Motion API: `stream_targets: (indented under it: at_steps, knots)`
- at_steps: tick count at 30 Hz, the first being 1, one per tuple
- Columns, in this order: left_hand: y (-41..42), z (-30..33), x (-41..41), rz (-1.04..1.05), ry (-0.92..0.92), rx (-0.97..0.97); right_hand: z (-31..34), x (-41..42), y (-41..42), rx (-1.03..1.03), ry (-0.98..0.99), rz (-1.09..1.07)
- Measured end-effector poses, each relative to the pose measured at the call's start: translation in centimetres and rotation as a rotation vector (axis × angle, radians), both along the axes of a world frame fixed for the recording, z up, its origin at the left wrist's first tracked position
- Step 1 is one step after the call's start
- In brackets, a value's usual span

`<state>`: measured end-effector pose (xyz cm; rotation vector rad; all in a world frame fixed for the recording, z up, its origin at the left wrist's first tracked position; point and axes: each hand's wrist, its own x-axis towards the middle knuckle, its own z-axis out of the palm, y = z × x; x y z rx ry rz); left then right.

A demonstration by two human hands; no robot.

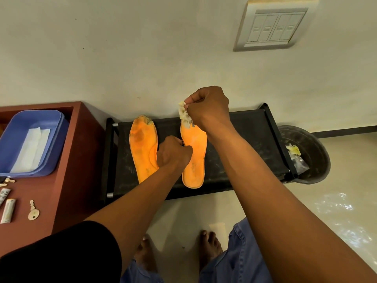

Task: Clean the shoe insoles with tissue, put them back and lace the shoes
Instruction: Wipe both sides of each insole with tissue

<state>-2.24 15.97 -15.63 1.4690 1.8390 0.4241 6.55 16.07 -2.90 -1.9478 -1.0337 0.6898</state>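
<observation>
Low black bench [234, 127] by the wall holds two orange insoles; left hand [173, 153] pins the right insole [194, 148]; right hand [208, 108] pinches dirty tissue [185, 117] at its toe; wiping step; next, rub the dirtier left insole [142, 148].

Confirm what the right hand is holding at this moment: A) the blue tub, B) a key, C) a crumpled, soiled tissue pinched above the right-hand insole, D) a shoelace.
C: the right hand pinches a crumpled soiled tissue at the toe end of the right-hand orange insole, while the left hand steadies that insole on the black rack.
</observation>
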Motion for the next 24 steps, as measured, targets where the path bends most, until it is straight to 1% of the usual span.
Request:
stream_targets:
  at_steps: [5, 10, 12, 18, 21, 24]
  knots:
    - [0.6, 1.0, -0.4, 0.063, -0.189, -0.021, -0.1, 0.4, 0.0, -0.012, 0.016, -0.021]
    - [1.1, 2.8, -1.3, 0.048, -0.229, 0.041, 0.0, 0.9, 0.0, -0.026, 0.025, -0.052]
    - [1.2, 3.8, -1.7, 0.065, -0.286, 0.043, 0.1, 1.3, 0.1, -0.029, 0.05, -0.079]
    - [0.3, 8.1, -3.5, 0.15, -0.627, 0.013, 0.9, 1.4, -0.3, 0.001, 0.203, -0.104]
    - [-0.5, 10.1, -4.7, 0.165, -0.69, 0.044, 1.5, 0.9, -0.4, 0.026, 0.248, -0.065]
    - [-1.7, 11.6, -6.1, 0.203, -0.714, 0.06, 1.9, 0.3, -0.6, 0.041, 0.29, -0.018]
